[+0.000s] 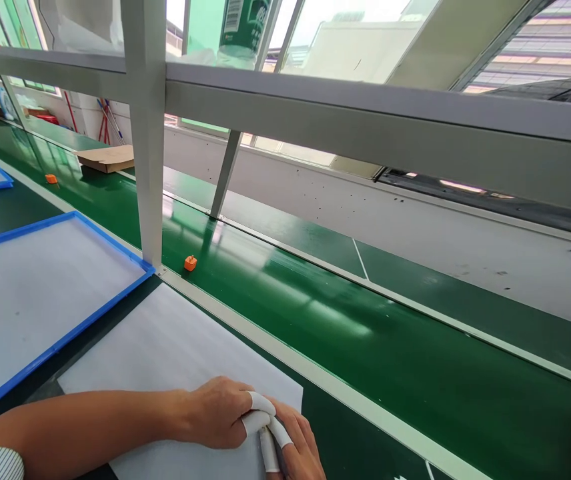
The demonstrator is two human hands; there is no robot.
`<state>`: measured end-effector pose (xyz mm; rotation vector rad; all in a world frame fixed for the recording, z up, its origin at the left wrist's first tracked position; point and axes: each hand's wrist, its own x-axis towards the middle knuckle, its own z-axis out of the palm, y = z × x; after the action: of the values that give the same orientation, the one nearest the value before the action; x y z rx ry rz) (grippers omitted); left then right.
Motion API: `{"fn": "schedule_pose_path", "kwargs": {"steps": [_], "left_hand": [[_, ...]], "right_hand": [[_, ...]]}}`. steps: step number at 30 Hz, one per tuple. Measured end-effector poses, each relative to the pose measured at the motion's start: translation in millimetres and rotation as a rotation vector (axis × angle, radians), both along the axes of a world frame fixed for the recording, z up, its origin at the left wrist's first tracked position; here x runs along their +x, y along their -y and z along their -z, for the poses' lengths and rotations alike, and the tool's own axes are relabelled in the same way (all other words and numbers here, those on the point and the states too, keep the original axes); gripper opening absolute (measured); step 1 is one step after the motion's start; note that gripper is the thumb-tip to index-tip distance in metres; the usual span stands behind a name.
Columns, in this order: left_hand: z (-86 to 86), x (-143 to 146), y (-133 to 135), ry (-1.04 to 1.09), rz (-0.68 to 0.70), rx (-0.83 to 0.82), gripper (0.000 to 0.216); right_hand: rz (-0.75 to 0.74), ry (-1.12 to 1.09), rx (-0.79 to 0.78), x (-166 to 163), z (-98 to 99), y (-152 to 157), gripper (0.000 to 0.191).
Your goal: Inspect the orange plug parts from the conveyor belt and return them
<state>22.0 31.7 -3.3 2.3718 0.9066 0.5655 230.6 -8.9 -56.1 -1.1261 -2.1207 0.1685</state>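
Observation:
My left hand (220,413) reaches in from the left over a white sheet (180,347), with white finger covers on its thumb and forefinger. Those two fingertips are pinched together and meet the fingertips of my right hand (298,440). White covers also wrap the thumb and forefinger of the right hand, closed in a pinch at the same spot. Whatever lies between the fingertips is hidden or too small to name. The sheet lies on the dark green worktop under both hands.
A blue-rimmed tray (55,280) lies left of the sheet. Beyond runs a green conveyor belt (285,300) carrying small orange pieces, one an orange block (190,263). A grey post (146,147) and shelf beam (365,120) stand ahead. Flat cardboard (108,159) lies farther back.

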Motion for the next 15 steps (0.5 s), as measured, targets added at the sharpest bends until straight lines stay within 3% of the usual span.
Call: {"fn": "schedule_pose_path", "kwargs": {"steps": [15], "left_hand": [[-8.2,3.3,-2.0,-0.043,0.038,-0.025,0.018]], "right_hand": [[-0.001,-0.033,0.034,-3.5,-0.9,1.3,0.042]]}}
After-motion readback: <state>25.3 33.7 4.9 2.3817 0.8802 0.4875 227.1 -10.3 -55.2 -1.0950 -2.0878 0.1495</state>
